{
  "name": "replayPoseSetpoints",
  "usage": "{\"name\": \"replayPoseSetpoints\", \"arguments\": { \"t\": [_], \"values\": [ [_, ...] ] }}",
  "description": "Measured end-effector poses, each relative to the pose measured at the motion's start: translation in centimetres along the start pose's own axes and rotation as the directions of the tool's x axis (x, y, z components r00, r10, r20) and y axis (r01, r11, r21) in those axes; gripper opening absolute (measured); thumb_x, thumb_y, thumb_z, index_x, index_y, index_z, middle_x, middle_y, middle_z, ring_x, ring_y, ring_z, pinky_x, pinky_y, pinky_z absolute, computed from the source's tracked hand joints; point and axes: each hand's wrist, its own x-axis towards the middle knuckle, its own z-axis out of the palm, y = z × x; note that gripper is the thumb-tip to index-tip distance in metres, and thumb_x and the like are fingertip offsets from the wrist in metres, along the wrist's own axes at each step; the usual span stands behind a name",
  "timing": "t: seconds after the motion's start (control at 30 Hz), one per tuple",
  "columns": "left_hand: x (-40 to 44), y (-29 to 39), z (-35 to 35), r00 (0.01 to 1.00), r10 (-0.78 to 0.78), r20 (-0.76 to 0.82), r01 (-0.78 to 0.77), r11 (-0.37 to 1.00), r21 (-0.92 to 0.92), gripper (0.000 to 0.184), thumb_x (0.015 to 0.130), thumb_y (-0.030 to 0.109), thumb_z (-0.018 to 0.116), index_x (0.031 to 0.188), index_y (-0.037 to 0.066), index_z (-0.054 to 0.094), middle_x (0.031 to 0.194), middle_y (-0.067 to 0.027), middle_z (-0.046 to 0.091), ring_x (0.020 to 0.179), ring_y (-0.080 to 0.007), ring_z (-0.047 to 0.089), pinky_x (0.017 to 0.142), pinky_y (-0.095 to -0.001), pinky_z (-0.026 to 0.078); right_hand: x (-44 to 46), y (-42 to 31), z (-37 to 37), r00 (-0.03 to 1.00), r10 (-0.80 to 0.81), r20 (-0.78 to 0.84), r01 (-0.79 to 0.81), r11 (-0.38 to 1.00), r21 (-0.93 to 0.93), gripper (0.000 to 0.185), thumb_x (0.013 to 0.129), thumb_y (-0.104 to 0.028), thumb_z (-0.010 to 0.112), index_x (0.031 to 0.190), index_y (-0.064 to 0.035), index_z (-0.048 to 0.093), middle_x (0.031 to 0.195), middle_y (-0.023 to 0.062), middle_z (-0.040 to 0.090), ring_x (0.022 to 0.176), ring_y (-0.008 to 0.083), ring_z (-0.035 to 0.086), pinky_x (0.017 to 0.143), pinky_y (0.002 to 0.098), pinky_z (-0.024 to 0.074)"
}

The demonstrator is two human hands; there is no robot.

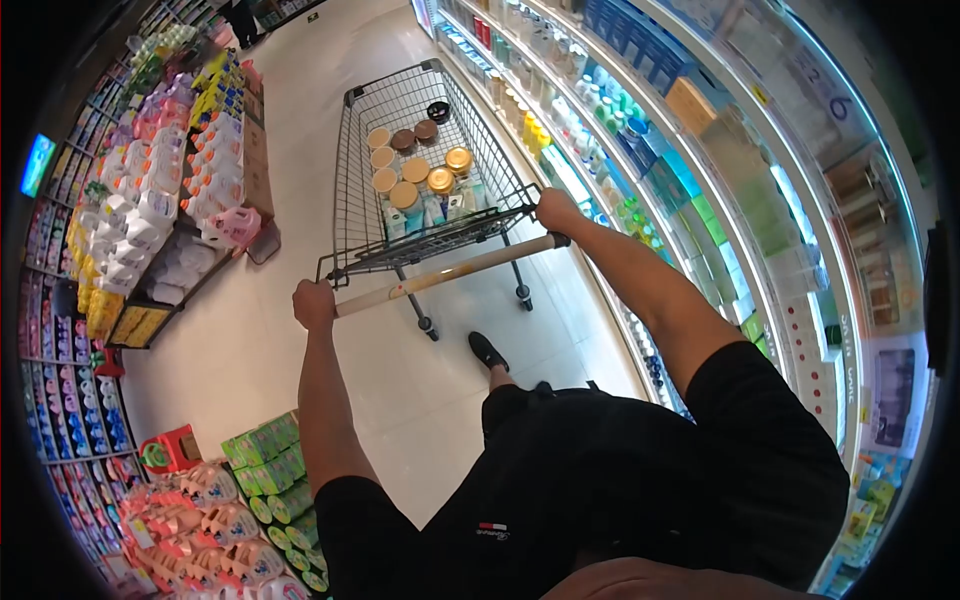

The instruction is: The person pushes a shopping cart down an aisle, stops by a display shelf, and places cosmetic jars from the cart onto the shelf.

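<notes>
L hand [314, 304] + R hand [556, 210] | gripping cart [450, 274] | lidded ctnrs [415, 171] inside

- Looks like metal wire, dark, in the cart [432, 252].
- Gleams metallic on the gold lids [441, 180].
- Appears smooth, plastic-like along the handle [450, 273].
- Shines glossy across the floor [210, 390].
- Looks like matt cloth on the shirt [620, 460].

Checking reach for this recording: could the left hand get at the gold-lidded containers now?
Probably not: the left hand grips the shopping cart at its handle's left end, and the wire rear panel stands between. Freed, it might reach the gold-lidded containers through the open top.
</notes>
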Motion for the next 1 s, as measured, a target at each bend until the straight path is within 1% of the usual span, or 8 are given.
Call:
{"name": "replayPoseSetpoints", "arguments": {
  "t": [0.13,0.2,0.33,0.37,0.6,0.63,0.87,1.0],
  "values": [
    [3.8,2.5,1.1,1.0,-0.002,0.006,0.002,1.0,-0.008,0.031,0.082,0.027,0.062,0.09,-0.002,0.072,0.094,-0.0249,0.072,0.091,-0.042,0.07,0.082,-0.0493,0.055,4.8,-0.5,-0.1,0.999,0.022,0.028,-0.022,1.0,0.0,0.024,0.084,-0.011,0.059,0.094,0.0063,0.07,0.098,0.0295,0.07,0.095,0.0423,0.07,0.084,0.0484,0.0559],
    [5.5,4.0,1.9,1.0,0.001,0.008,-0.001,1.0,0.002,0.031,0.082,0.027,0.062,0.09,-0.002,0.072,0.094,-0.0247,0.072,0.091,-0.0419,0.07,0.082,-0.0494,0.055,7.5,-0.3,-0.2,0.999,0.049,-0.014,-0.049,0.999,0.024,0.024,0.081,-0.016,0.069,0.092,0.0051,0.072,0.092,0.027,0.071,0.091,0.0401,0.071,0.08,0.0464,0.0572],
    [10.1,6.9,3.3,0.999,-0.006,0.034,0.006,1.0,0.004,0.031,0.083,0.027,0.062,0.092,-0.001,0.071,0.096,-0.0242,0.072,0.093,-0.0415,0.07,0.083,-0.0491,0.055,13.0,-0.3,-0.1,0.997,0.054,-0.062,-0.053,0.998,0.015,0.023,0.081,-0.016,0.067,0.089,0.0049,0.073,0.09,0.0273,0.071,0.09,0.0406,0.071,0.081,0.047,0.0568],
    [11.2,7.4,3.6,0.999,-0.01,0.045,0.01,1.0,0.005,0.031,0.083,0.027,0.062,0.092,-0.001,0.071,0.097,-0.024,0.072,0.094,-0.0413,0.07,0.083,-0.049,0.055,14.4,-0.3,-0.1,0.998,0.035,-0.049,-0.036,0.999,-0.023,0.024,0.082,-0.017,0.066,0.089,0.0049,0.073,0.091,0.0273,0.071,0.091,0.0405,0.071,0.081,0.0467,0.0567],
    [18.3,11.0,4.8,0.998,0.053,0.042,-0.053,0.999,0.01,0.033,0.084,0.029,0.062,0.094,0.0,0.071,0.097,-0.0229,0.072,0.094,-0.0406,0.069,0.084,-0.0491,0.054,21.1,-2.1,-1.3,0.995,0.095,0.015,-0.095,0.995,-0.002,0.024,0.083,-0.015,0.065,0.095,0.0034,0.073,0.094,0.0243,0.073,0.092,0.0373,0.072,0.081,0.0451,0.0564],
    [19.3,11.3,5.0,0.997,0.053,0.052,-0.054,0.998,0.012,0.033,0.084,0.029,0.062,0.094,0.0,0.071,0.097,-0.0229,0.072,0.095,-0.0406,0.069,0.084,-0.0491,0.054,21.9,-2.2,-1.4,0.999,0.054,0.003,-0.054,0.999,0.004,0.023,0.081,-0.013,0.064,0.094,0.0041,0.073,0.093,0.0252,0.072,0.091,0.0383,0.072,0.081,0.0452,0.0564],
    [24.7,14.6,5.3,0.997,0.058,0.047,-0.059,0.998,0.03,0.035,0.084,0.03,0.061,0.095,-0.001,0.072,0.099,-0.0242,0.071,0.097,-0.0412,0.069,0.085,-0.049,0.054,27.0,-4.2,-2.6,1.0,0.007,-0.03,-0.008,1.0,-0.026,0.023,0.08,-0.012,0.062,0.089,0.006,0.072,0.092,0.0274,0.071,0.089,0.041,0.071,0.079,0.0465,0.0566],
    [28.4,15.7,6.1,0.997,0.048,0.061,-0.049,0.999,0.016,0.035,0.084,0.03,0.061,0.095,-0.001,0.072,0.099,-0.0245,0.071,0.097,-0.041,0.069,0.085,-0.049,0.054,30.3,-5.1,-2.9,0.998,0.04,-0.042,-0.04,0.999,0.0,0.022,0.079,-0.011,0.062,0.088,0.0059,0.072,0.092,0.0275,0.071,0.089,0.0412,0.071,0.079,0.0469,0.0565]
  ]
}}
